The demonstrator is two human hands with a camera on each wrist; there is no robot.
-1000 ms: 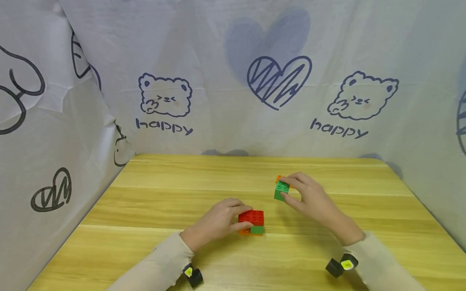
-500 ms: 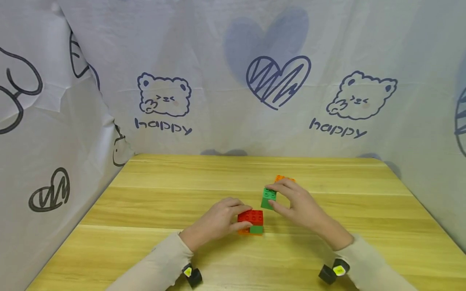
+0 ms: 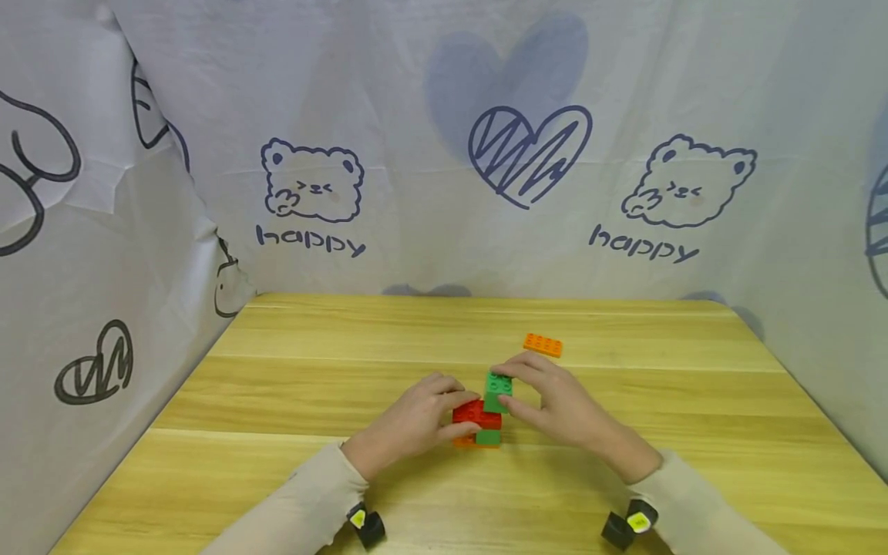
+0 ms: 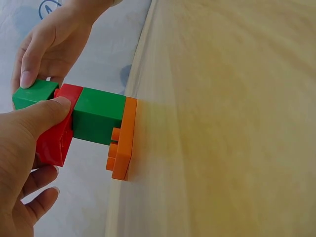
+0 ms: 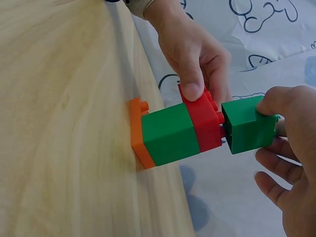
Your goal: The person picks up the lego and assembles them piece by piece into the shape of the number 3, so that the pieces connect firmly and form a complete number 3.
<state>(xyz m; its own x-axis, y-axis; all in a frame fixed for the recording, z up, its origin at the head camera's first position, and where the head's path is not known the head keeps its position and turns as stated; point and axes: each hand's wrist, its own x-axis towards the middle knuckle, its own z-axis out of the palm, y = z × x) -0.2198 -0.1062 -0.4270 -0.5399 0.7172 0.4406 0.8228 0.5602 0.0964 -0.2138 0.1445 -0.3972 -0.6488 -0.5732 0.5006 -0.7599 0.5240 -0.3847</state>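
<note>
Left hand [image 3: 416,420]: thumb and fingers curled around the red brick [image 5: 205,121], steadying the stack.
Right hand [image 3: 565,405]: thumb and fingers pinching the upper green brick [image 5: 252,126] just above the red brick's right end, not flush with it.
Red brick: glossy, plastic-looking, rectangular, round studs; seated on the lower green brick [image 5: 170,136].
Upper green brick: cube-like, studded top, hollow underside.
Lower green brick: smooth-sided block, mounted on the base plate [image 5: 138,136].
Base plate: thin, orange, studded; on the table [image 3: 312,370].
Loose plate [image 3: 543,345]: thin, orange, two stud rows; flat, beyond the right hand.
Table: yellowish wood grain.
Backdrop [image 3: 416,77]: pale creased cloth, line-drawn bears and hearts.
Writing: "happy" [image 3: 310,240], under two bears.
Wrist unit labels [image 3: 640,523]: yellow, print unreadable.
</note>
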